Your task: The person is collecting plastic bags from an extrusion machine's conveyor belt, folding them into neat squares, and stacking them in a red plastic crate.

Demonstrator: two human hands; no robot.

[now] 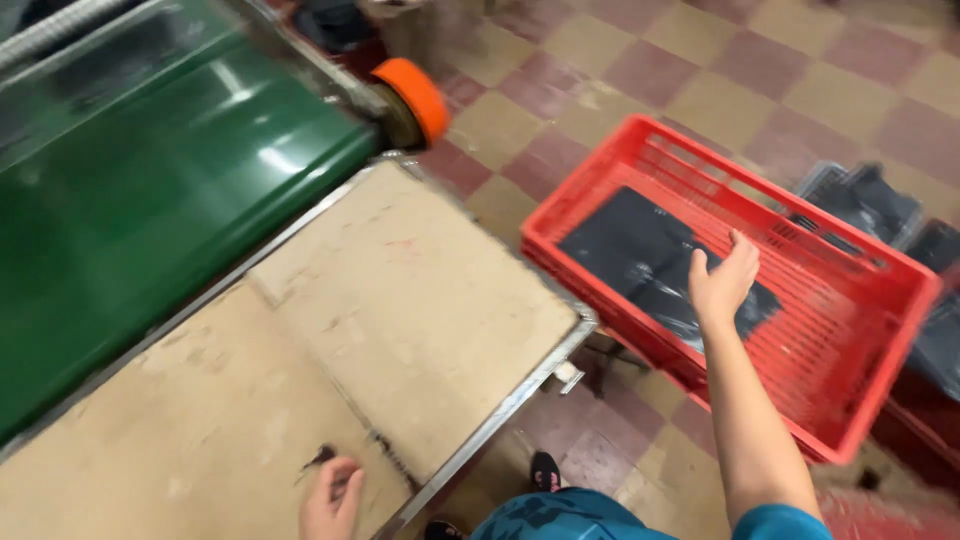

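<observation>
Green conveyor belt (150,190) fills upper left of frame, slanting down toward left edge – glossy, light glare on it. Orange roller end cap (420,95) at belt's end, upper centre. Checkered floor (700,70) of maroon and tan tiles across top and right. Grey plastic trays (865,200) at right edge, partly hidden. Black shoe (545,470) with pink marks at bottom centre, on floor tiles.
</observation>
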